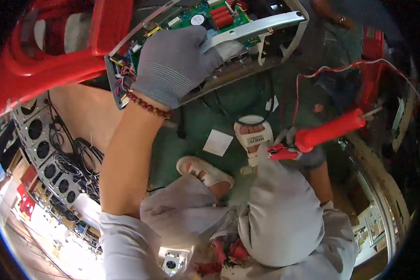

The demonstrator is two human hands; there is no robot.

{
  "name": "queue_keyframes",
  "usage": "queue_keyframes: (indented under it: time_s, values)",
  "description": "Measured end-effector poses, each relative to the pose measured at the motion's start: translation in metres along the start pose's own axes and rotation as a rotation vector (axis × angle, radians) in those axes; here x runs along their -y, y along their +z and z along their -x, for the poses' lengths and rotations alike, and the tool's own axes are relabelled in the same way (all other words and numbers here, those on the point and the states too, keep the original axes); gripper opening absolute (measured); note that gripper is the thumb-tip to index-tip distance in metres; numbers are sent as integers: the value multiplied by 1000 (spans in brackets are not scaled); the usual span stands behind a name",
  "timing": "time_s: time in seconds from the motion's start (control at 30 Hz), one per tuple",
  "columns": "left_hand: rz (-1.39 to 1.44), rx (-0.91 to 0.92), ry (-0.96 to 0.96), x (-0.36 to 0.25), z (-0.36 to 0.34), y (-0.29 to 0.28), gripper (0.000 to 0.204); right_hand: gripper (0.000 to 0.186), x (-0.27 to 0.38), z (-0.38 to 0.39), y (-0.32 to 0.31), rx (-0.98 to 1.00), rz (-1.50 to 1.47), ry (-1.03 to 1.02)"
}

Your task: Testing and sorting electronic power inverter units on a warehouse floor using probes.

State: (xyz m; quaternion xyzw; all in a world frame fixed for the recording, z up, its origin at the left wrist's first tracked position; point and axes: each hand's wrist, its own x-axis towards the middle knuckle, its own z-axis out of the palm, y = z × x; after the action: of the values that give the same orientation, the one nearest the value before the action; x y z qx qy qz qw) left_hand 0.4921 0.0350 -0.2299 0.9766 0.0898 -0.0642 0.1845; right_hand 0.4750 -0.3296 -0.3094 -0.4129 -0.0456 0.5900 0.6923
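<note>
My gloved left hand (175, 63) is gripping the metal chassis (247, 30), fingers curled | my right hand (308, 151) is clutching a red-handled tool (329, 130)

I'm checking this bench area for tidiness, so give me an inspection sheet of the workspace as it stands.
Surface: green floor, worn, with a white paper square lying on it.
Job's things: open metal casing showing a green circuit board; red-handled tool.
Clutter: red plastic chair; perforated fan panels at left.
Grippers: left hand, grey-gloved, rests on the casing's edge, grip unclear; right hand, gloved, closed on the red-handled tool.
Cables: black cable looping under the casing; red wire; black coils on the panels.
Surroundings: the person's sandalled feet; another person's hand at top.
</note>
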Motion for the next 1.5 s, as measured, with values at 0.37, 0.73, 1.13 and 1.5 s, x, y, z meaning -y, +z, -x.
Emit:
queue_keyframes:
  time_s: [0.37, 0.73, 1.13, 1.5]
  values:
    - [79, 28, -79, 60, -52, 14, 60, 42, 8, -14, 3, 7, 134, -213]
    - [-76, 223, -329, 102, -116, 40, 53, 44, 0, -32, -14, 104, -326, -11]
    - [1353, -408, -610, -64, 146, 97, 43, 28, 12, -124, 59, -111, 477, 173]
    - [2115, -935, -797, -17, 156, 81, 43, 44, 5, -124, 77, -31, 34, 164]
